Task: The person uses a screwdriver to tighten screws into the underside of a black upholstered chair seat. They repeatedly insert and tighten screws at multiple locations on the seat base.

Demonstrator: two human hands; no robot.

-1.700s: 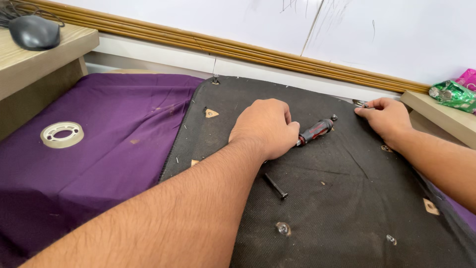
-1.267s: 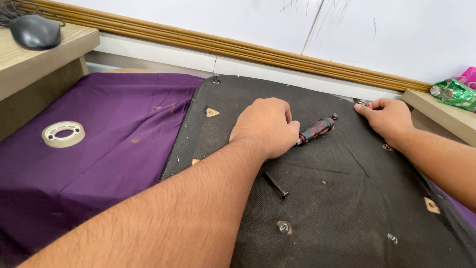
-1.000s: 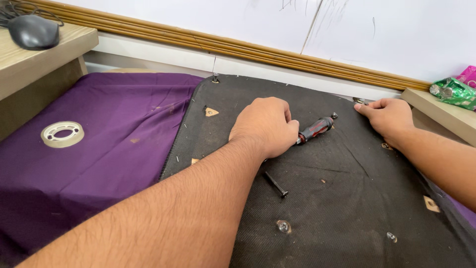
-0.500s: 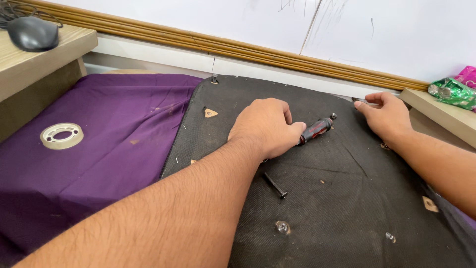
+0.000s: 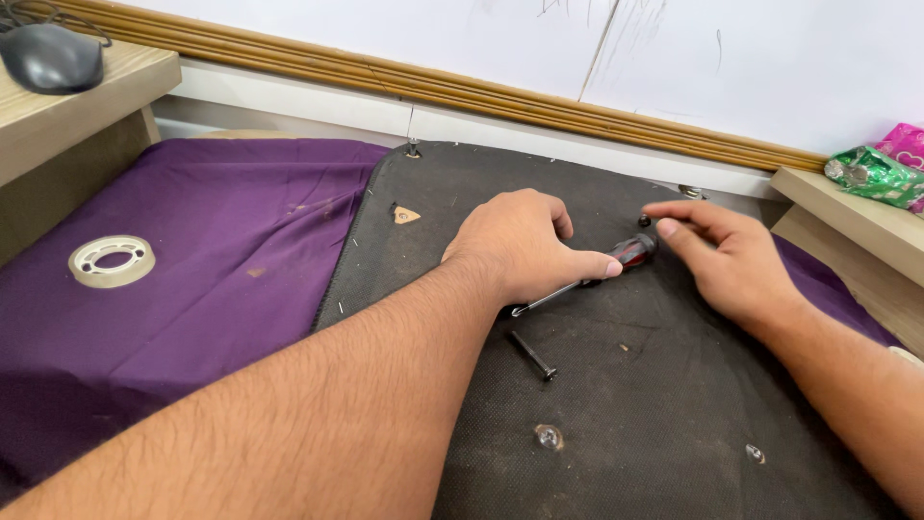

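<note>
Left hand [image 5: 520, 246] grip grasping screwdriver [image 5: 587, 279] | right hand [image 5: 722, 255] grip released, beside handle

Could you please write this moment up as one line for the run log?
left hand: resting on screwdriver | right hand: open, beside handle | loose bolt: on black panel | tape roll: on purple cloth

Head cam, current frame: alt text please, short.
Left hand rests on a screwdriver lying on a black fabric panel; right hand reaches toward its handle. A loose black bolt lies nearby, tape roll on purple cloth.
</note>
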